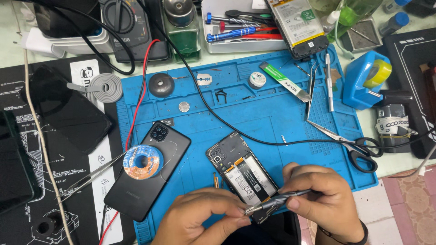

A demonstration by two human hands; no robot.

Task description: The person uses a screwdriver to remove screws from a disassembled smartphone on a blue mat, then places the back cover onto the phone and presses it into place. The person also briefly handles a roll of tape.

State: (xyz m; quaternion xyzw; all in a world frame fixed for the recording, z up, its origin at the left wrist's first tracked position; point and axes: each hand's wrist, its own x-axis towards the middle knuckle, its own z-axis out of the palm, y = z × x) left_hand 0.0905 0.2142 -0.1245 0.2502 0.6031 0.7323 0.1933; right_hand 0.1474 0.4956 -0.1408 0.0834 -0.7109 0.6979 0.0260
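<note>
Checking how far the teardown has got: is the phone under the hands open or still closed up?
Open. The phone lies with its back off, battery and boards exposed; a separate back cover lies beside it.

A person's left hand (204, 218) and right hand (324, 202) meet over an opened phone (240, 174) on a blue work mat (272, 118). The right hand grips a dark tool (277, 200) whose tip touches the phone's lower end. A black back cover (147, 170) with a solder spool (143, 162) lies left; scissors (349, 145) lie right.
</note>
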